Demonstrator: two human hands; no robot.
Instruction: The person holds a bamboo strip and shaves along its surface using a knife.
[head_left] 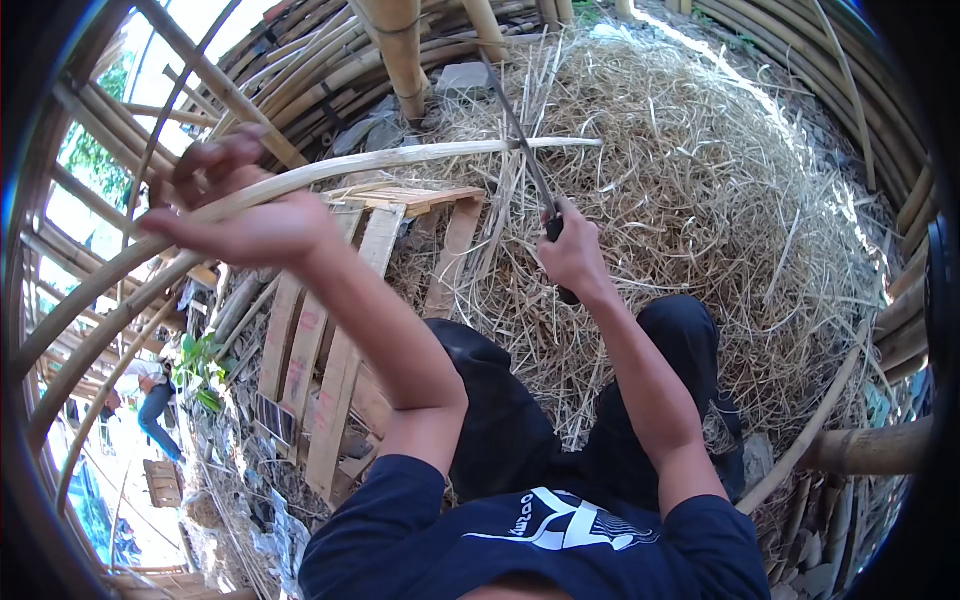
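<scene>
A long pale strip of bamboo (400, 156) curves from the left edge across to above the straw. My left hand (235, 205) is under and beside the strip, its fingers apart and blurred by motion, with the strip lying across the palm. My right hand (575, 250) is wrapped round the black handle of a long knife (527, 150). The blade points up and away from me and crosses the strip near its far right end. Whether the blade touches the strip I cannot tell.
Shavings and straw (690, 200) cover the ground ahead. A wooden pallet (345, 350) lies left of my knees. Bamboo poles (398, 50) stand ahead, and more line the left side. A person (150, 395) is beyond them at the far left.
</scene>
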